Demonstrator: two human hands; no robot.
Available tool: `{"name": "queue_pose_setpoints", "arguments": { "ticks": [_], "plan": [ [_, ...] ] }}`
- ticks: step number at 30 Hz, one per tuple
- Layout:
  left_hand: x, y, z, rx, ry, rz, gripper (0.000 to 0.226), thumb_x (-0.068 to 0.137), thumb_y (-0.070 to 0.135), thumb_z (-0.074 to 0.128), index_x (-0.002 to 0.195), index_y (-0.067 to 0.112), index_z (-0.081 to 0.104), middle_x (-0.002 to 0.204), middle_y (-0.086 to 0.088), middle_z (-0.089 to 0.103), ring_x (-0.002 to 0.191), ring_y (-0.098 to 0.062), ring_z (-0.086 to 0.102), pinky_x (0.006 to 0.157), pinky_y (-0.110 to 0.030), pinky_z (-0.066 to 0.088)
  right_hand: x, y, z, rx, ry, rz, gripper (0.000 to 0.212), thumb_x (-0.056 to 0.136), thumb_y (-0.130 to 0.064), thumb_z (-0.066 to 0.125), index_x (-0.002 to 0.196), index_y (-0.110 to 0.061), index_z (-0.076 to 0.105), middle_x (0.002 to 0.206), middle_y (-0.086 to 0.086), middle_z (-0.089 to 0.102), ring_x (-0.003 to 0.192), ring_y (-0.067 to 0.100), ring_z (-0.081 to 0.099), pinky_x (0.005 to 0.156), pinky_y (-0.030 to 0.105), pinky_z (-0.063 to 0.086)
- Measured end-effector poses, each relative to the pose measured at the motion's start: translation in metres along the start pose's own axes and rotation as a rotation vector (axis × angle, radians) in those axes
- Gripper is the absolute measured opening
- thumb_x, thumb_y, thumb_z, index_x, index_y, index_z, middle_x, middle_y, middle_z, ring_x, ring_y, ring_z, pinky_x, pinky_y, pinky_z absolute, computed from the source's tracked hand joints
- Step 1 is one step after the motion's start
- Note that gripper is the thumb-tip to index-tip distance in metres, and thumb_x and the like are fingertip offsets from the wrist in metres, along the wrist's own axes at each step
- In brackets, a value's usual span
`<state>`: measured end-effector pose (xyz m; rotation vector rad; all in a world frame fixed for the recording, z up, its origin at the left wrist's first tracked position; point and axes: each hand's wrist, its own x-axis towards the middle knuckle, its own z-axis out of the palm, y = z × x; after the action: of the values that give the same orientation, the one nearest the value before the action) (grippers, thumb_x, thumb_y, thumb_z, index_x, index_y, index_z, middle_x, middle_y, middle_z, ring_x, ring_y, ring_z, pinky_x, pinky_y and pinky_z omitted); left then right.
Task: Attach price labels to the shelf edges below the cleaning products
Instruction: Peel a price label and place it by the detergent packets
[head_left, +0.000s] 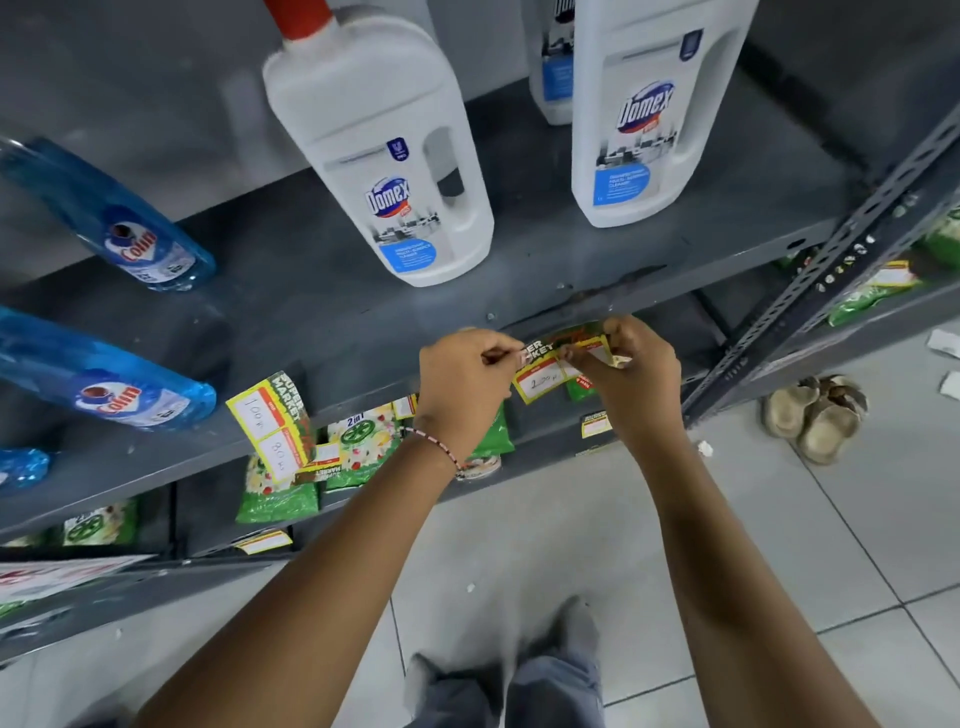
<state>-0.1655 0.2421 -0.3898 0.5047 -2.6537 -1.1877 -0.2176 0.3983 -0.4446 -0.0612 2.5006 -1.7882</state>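
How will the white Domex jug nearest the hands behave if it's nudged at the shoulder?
The Domex jug looks tall over a fairly narrow base, so a high push would probably tip it rather than slide it. Its size suggests it is heavy if full; the fill level is not visible. The moulded handle slot looks like the safest hold; the smooth plastic may be slippery.

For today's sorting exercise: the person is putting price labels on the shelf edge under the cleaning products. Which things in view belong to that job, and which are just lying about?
Part of the job:
- price label pinched by left hand and right hand
- already stuck label
- Domex bottles
- Colin bottles
- shelf edge

Lying about:
- sandals
- paper scraps
- green packets
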Motion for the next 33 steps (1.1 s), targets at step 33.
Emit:
{"name": "queue_pose_setpoints", "arguments": {
  "ticks": [33],
  "plan": [
    [0.008,-0.110,-0.181,0.504,-0.028,-0.203,0.038,0.089,0.014,0.064,0.127,0.020,0.062,0.126,-0.009,0.067,0.112,-0.025,0.063,0.099,-0.035,0.045,-0.096,-0.016,0.128,0.494,-0.148,0.449,0.014,0.090,-0.004,0.064,0.087,-0.018,0.061,0.082,0.004,0.069,0.073,0.015,0.064,0.068,0.030,0.051]
  ]
}}
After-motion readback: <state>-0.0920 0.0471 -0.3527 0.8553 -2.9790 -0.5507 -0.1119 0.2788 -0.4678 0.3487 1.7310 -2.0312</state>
